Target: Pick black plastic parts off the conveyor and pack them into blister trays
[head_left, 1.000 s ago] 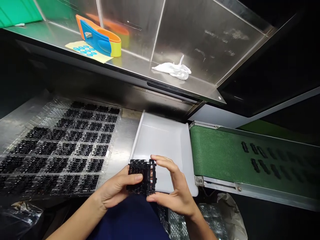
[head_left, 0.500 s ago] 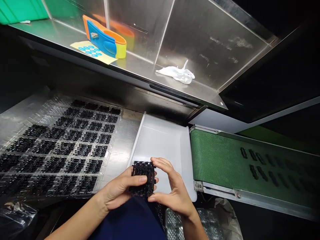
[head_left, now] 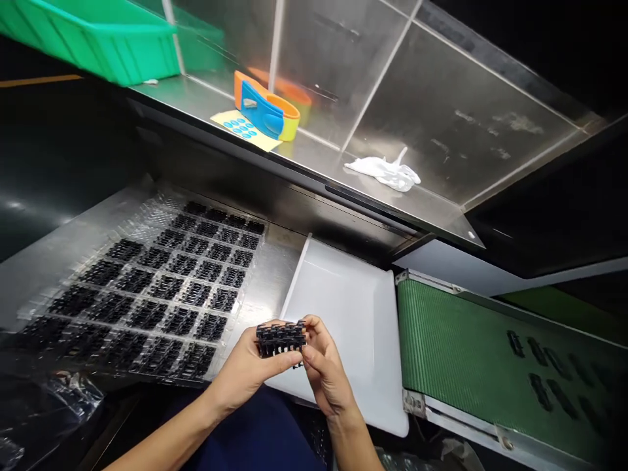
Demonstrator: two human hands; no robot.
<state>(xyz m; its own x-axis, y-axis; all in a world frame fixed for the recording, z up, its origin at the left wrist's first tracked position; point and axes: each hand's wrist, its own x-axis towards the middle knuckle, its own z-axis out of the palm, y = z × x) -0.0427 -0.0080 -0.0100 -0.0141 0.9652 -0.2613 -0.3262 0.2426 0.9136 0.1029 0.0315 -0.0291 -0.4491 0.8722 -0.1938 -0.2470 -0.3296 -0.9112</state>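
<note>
A bundle of black slotted plastic parts (head_left: 280,335) is held between my two hands, above the near left corner of a white tray (head_left: 338,294). My left hand (head_left: 250,363) grips it from the left, the thumb stretched along its near side. On the right end, my right hand (head_left: 321,363) closes with thumb and fingers. To the left lies a clear blister tray (head_left: 228,327) whose compartments hold similar black parts in rows. Fingers behind the bundle are partly hidden.
A green conveyor belt (head_left: 441,333) carrying several black parts runs off to the right. On the metal shelf (head_left: 314,163) above are a green bin (head_left: 98,46), a blue, orange and yellow band (head_left: 265,111), a sticker sheet (head_left: 245,134) and a crumpled white item (head_left: 385,171).
The bundle has tilted, so its top edge shows more. My right hand has closed in on its right end. The whole view has shifted, with the surroundings now further right and lower.
</note>
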